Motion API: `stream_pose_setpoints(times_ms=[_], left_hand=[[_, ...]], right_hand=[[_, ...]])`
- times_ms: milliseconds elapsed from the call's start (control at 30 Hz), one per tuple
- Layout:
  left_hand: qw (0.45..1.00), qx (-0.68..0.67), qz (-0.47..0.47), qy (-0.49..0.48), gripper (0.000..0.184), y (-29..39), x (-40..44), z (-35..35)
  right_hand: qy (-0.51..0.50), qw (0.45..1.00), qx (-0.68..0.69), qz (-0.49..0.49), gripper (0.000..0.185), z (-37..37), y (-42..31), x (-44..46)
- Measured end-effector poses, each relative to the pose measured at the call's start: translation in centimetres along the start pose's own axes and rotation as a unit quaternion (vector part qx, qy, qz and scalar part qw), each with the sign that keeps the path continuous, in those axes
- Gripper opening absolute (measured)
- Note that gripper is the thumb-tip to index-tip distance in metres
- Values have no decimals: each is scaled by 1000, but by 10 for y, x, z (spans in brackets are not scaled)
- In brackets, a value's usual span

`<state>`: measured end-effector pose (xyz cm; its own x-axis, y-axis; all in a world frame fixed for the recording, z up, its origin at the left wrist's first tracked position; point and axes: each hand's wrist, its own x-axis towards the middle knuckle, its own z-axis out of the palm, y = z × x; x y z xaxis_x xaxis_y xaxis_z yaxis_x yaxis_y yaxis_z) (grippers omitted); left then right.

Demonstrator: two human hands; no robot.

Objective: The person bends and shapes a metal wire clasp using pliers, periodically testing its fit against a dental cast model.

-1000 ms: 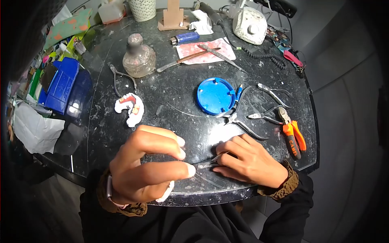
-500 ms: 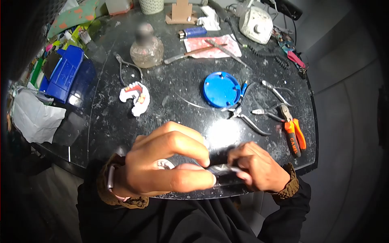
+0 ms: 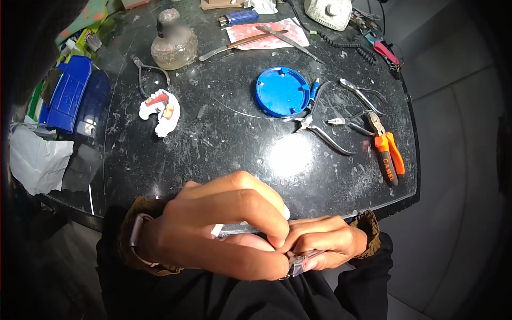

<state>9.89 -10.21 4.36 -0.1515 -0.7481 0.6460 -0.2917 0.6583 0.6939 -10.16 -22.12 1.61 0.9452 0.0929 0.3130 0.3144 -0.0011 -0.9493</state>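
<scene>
Both hands together at the near edge of the black table, straight towards the person from the blue dish. Right hand closed around a pair of metal pliers, thumb along the side, fingers folded over. Pliers sit well to the near side of the blue dish, head pointing at the left hand. Left fingers arched, fingertips and thumb drawn in close by the pliers' head; from where I stand, cannot tell whether they pinch anything. Something white shows between left thumb and fingers, mostly hidden.

Around the blue dish: a thin wire curves off its near left side. Second pliers lie at its near right; two more, one slim and one small-nosed, further right. Orange-handled cutters rest beyond those, nearer the person than the dish. Well left of the dish, a plaster teeth model, white with red and yellowish patches. Glass bottle to the dish's far left. Straight beyond the dish, two knives crossed on a pink-stained sheet
</scene>
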Motion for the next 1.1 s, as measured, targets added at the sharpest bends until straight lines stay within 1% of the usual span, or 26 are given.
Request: stream_pose_setpoints(times_ms=[167,267,433,533,633,733,933,1033,1100], left_hand=[[1000,-21,-1,-21,7,0,0,-1],[999,-29,19,-31,7,-2,-1,0],[999,-35,16,-35,11,0,-3,4],[998,-45,12,-34,15,2,-4,5],[999,-41,12,-29,18,3,-3,6],[999,-39,11,-25,21,5,-2,7],[999,-38,19,-20,22,2,-2,11],[999,-35,22,-26,22,2,-2,12],[999,-37,20,-29,22,3,-2,13]], right_hand=[[-8,998,55,-2,21,3,3,0],[-22,995,96,8,23,6,4,-1],[-34,984,174,12,27,14,6,1],[-33,989,144,-8,29,16,10,0],[-5,992,118,-46,29,22,17,0],[8,992,112,-63,29,25,20,-1],[1,993,110,-47,27,24,19,-3],[1,994,101,-50,25,23,19,-5],[19,993,96,-63,25,25,21,-6]])
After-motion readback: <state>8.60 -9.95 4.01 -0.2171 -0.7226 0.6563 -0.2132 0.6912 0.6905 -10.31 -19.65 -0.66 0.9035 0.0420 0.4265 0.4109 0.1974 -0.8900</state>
